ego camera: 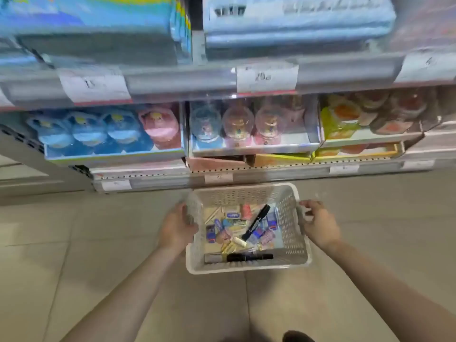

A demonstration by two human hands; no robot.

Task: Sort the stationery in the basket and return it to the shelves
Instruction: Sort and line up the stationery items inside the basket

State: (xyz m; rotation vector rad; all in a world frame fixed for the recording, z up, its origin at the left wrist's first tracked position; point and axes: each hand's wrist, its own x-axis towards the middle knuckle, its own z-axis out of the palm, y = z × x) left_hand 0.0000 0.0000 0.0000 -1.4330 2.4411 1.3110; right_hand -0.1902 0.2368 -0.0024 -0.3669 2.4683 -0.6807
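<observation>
— Closest to me: my left hand (178, 227), fingers curled round the white basket's (291, 233) left rim.
— And your right hand (318, 224)?
— Just beside the right rim, fingers spread, apparently gripping nothing. Stationery (243, 229) inside, shelves (187, 81) ahead.

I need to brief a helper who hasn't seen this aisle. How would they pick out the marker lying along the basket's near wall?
Find the white perforated basket in front of the shelves. Among the small stationery inside, look along the wall nearest the person: the black marker lies flat there. The other black marker leans diagonally in the middle.
</observation>
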